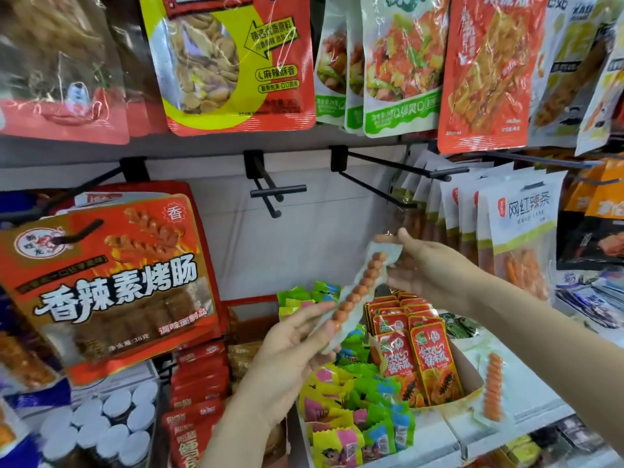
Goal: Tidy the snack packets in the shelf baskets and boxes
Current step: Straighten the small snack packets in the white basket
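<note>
I hold a long clear packet with a row of orange sausage balls (358, 292) slanted in the air above the boxes. My left hand (290, 346) holds its lower end and my right hand (429, 265) grips its upper end. Below it stands a box of red papaya packets (418, 352), upright in rows. In front lies a bin of small yellow, green and blue wrapped snacks (351, 410). A second sausage-ball packet (493, 390) lies on the white shelf to the right of the red box.
Two bare black peg hooks (270, 194) (378, 170) jut out above my hands. Large red snack bags (111, 282) hang at left, white strip packets (520, 238) at right. Red packets (196, 400) and white-lidded jars (111, 423) fill the lower left.
</note>
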